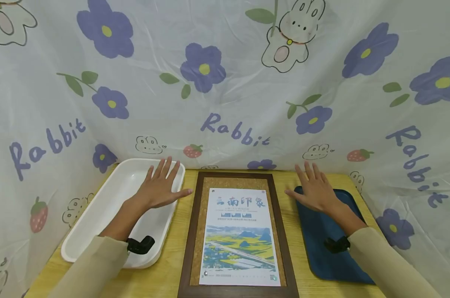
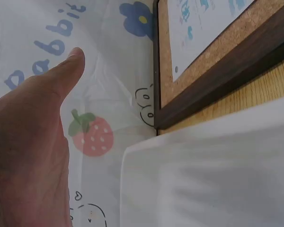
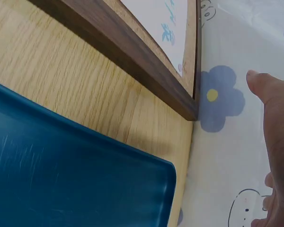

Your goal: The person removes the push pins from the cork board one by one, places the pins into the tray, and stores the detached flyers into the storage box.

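My left hand (image 1: 159, 188) is held above the far end of a white tray (image 1: 74, 244), fingers straight and spread, holding nothing. Over the far part of a dark blue tray (image 1: 318, 256), my right hand (image 1: 314, 190) has its fingers extended and is likewise bare. Between the trays lies a cork board (image 1: 204, 231) in a dark wooden frame. A printed poster (image 1: 240, 236) of yellow fields and hills is fixed to the cork with pins at its corners. In both wrist views only part of each hand shows, apart from the frame and trays.
The wooden table (image 1: 161, 277) ends against a white curtain (image 1: 154, 107) printed with flowers, rabbits and strawberries, which also hangs at both sides. Black straps with small devices sit on each wrist. The frame's raised edge stands between the two trays.
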Demonstrator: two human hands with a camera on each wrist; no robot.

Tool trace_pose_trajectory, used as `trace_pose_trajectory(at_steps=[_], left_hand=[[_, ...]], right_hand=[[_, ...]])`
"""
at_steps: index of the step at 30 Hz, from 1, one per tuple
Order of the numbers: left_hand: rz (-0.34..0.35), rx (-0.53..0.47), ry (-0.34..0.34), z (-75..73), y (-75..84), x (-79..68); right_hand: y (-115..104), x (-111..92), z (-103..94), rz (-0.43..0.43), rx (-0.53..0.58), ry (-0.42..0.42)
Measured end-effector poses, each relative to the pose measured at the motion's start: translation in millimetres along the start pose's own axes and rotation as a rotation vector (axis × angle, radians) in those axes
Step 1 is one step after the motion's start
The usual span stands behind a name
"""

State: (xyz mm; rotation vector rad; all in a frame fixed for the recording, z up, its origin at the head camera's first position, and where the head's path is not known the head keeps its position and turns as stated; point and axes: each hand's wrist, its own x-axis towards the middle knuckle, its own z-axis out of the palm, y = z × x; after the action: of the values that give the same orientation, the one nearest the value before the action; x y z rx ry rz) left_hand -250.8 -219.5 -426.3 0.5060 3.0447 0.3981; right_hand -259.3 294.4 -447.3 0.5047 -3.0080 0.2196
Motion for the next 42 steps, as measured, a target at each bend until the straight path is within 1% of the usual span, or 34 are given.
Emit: trace_pose_trajectory(at_steps=[4,11,14,21,25,29,32,35,38,42], left_hand=[[0.005,0.032,-0.020,6.7,2.6,3.5],[0.029,0.043,-0.022,14.4,13.0,4.8],[0.030,0.051,-0.035,16.3,20.8,2.6],[0.060,0.006,-0.018,18.0,45.4,-3.9],[0.076,-0.008,-0.024,23.7,56.1,-4.3],[0.089,-0.002,-0.027,35.1,61.4,-1.8],[0.100,-0.003,-0.022,45.5,63.7,0.3],[0.109,-0.009,-0.031,47.7,71.9,-1.2],[0.115,-0.014,-0.058,48.2,80.1,-2.8],[0.133,-0.022,-0.079,55.9,85.4,-2.5]], right_hand=[[-5.7,-0.5,1.7,-0.014,-0.006,0.003],[-14.5,-0.6,6.4,-0.030,0.001,0.012],[-17.7,0.3,7.4,-0.040,0.009,0.020],[-24.7,2.9,11.4,-0.058,0.012,0.015],[-29.1,3.2,15.0,-0.074,0.019,0.024],[-33.9,4.6,18.1,-0.087,0.040,0.031],[-38.2,6.2,20.1,-0.082,0.051,0.019],[-41.6,8.4,23.4,-0.081,0.054,0.015],[-44.5,10.3,28.1,-0.088,0.059,0.024],[-48.9,12.7,34.9,-0.112,0.063,0.036]])
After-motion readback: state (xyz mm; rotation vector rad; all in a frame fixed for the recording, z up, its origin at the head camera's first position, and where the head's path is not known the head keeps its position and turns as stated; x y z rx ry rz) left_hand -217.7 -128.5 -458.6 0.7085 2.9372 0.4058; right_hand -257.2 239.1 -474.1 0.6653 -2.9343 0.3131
